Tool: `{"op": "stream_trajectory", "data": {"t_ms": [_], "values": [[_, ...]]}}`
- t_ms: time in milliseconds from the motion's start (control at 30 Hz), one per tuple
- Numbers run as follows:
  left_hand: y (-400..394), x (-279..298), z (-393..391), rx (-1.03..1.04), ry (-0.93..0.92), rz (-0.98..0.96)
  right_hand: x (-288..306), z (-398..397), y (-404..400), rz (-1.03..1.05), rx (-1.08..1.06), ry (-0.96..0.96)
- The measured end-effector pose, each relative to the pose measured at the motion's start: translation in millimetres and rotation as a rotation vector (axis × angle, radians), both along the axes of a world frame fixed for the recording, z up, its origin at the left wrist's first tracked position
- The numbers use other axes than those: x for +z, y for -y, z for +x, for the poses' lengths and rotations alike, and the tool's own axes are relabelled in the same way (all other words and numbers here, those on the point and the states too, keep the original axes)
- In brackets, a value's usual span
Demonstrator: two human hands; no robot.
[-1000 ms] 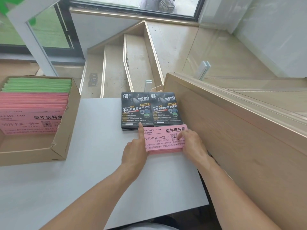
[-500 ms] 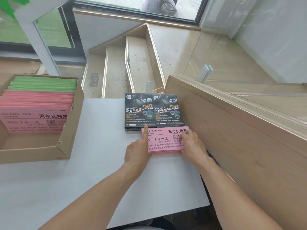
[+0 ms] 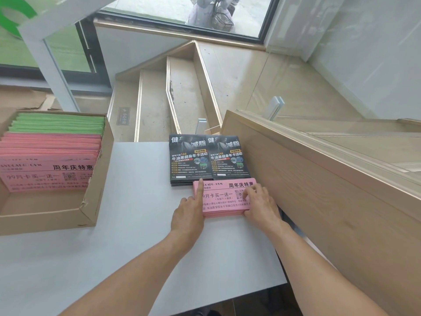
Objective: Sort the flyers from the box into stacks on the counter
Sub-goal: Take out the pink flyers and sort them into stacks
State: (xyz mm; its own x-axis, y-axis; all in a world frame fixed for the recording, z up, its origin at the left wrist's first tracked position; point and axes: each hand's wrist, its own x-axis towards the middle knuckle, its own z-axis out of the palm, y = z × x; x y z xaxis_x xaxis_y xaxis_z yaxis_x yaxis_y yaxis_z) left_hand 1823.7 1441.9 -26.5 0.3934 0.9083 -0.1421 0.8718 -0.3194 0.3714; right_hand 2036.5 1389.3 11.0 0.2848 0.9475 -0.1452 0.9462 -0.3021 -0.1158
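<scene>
Far left there's the cardboard box (image 3: 95, 179), still loaded with pink flyers (image 3: 47, 165) up front and green flyers (image 3: 59, 123) behind them, so I'd say the sorting is nowhere near done. Moving right across the white counter (image 3: 136, 224), you hit two side-by-side stacks of black flyers (image 3: 208, 159) at the far edge, and just in front of them, touching or slightly overlapping their near edge, the pink stack (image 3: 224, 197) that's getting tidied. The left hand (image 3: 189, 215) sits against the stack's left side with the index finger stretched straight along that edge and the other fingers tucked at the near corner, not gripping anything. The right hand (image 3: 259, 204) lies on the right part of the top sheet, fingers loosely spread and pressing down flat, also not pinching. Right of that is the wooden rail (image 3: 319, 190). For squaring up, I'd keep the right palm light so the sheets can still slide, push in with the straight left finger, then tap the near edge too. Main risk is nudging the pink pile under or into the black ones, so leaving a small gap would help.
</scene>
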Motion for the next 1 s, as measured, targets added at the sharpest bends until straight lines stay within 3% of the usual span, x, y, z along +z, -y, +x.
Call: {"op": "stream_trajectory", "data": {"t_ms": [233, 333, 433, 700, 767, 867, 1000], "values": [[-5, 5, -11, 0.025, 0.136, -0.078, 10, -10, -2, -0.072, 0.021, 0.060], [-5, 16, -29, 0.066, 0.207, -0.128, 17, -38, -10, 0.007, 0.065, -0.066], [-1, 20, -59, 0.045, 0.304, 0.078, 9, -72, -15, 0.054, 0.107, -0.156], [-10, 50, -172, -0.040, 0.707, 0.512, 12, -96, -31, -0.107, 0.040, -0.040], [-18, 61, -204, 0.022, 0.710, 0.592, 26, -115, -45, -0.052, 0.027, -0.018], [-38, 72, -252, 0.155, 0.663, 0.641, 43, -173, -72, 0.115, 0.107, -0.200], [-70, 80, -313, 0.300, 0.447, 0.499, 53, -272, -101, 0.245, 0.390, -0.356]]}}
